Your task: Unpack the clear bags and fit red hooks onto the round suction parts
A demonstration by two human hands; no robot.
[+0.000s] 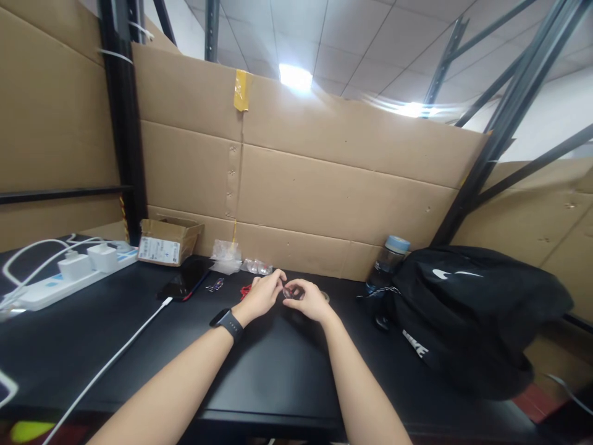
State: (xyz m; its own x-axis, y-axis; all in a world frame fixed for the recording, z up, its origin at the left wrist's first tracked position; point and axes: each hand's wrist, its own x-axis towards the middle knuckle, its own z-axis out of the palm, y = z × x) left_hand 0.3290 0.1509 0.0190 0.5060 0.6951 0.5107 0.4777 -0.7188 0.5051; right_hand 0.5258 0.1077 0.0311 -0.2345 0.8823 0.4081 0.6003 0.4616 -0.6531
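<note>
Toward the far edge of the desk (269, 371), midway between its far corners, the head view shows us a small piece (288, 293) between our two hands. Our right hand (309, 299) pinches it between thumb and forefinger. Our left hand (262, 295) comes in from the other side, fingertips bunched close by; we cannot tell whether they press on the piece or only sit beside it.

The piece looks glossy and partly see-through, with a reddish tint, but it is too small and blurred for us to name. We judge it light, so weight should give us no trouble; the shine suggests a surface that may slip from dry fingertips. Whether it is stiff or soft we cannot tell, so we would treat it as fragile: take it by its rim with the pads of thumb and forefinger, squeeze lightly, and steady the opposite side with the left fingertips. A hard pinch could bend it or make it spring away.

Red cord (244, 292) lies just beside our left hand, and part of a ring (325, 296) shows behind our right. Along the far edge, left of our hands, are small clear bags (257, 267); a box (169, 241) sits nearer the far left corner. Toward the right edge stand a bottle (390, 262) and a backpack (463, 309), well apart from our fingers.
</note>
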